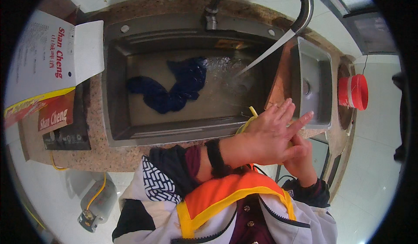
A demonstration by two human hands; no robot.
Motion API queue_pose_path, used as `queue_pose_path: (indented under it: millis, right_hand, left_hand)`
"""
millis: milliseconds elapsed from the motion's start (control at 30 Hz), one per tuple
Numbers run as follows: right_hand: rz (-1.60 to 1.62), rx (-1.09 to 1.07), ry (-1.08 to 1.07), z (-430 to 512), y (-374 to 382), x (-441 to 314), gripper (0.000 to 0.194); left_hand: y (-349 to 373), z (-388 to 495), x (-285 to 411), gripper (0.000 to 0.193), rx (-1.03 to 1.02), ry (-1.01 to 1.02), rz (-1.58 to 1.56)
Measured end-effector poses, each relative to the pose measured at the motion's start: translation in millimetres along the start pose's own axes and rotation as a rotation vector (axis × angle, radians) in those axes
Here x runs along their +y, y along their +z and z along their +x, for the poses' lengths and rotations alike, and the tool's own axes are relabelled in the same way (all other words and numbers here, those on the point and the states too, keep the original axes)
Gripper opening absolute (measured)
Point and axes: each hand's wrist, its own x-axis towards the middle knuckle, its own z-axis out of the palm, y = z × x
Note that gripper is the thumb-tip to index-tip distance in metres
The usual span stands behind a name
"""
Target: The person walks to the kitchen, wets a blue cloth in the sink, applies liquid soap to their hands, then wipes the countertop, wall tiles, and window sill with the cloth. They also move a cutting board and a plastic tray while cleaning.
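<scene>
My left hand [269, 134], with a black band at its wrist, lies across my right hand [301, 155] near the front right corner of a dark sink [114, 90]. The two hands touch, and the upper one partly hides the other. What lies between them is mostly hidden. A thin yellow strip or tube [252, 112] shows beside my left hand at the sink's front rim. In the cloudy water [209, 103] lies a bunched dark blue cloth [169, 93]. A water stream [267, 52] pours from the curved metal spout [305, 12] into the basin's right side.
Right of the basin are a reddish-brown board [282, 75] and a small grey basin [315, 80], then a red plastic container [356, 92]. An open printed carton [42, 61] stands at left over a black cooktop [70, 141]. A gas cylinder [98, 198] lies below the granite counter [107, 157].
</scene>
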Motion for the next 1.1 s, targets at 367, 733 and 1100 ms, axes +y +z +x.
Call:
queue_pose_path:
  millis: [367,733,1100]
  right_hand:
    - [0.016,0.027,-0.096,-23.7,-7.1,12.8,0.038]
    - [0.200,0.001,0.022,-30.3,-6.7,26.2,0.042]
    - [0.038,-0.023,-0.095,-22.8,-11.4,17.2,0.044]
  left_hand:
    - [4.7,5.9,25.3,0.079,-0.090,0.105,0.037]
    - [17.0,11.5,29.0,0.085,-0.078,0.147,-0.015]
    - [8.1,12.0,26.3,0.083,-0.144,0.063,-0.051]
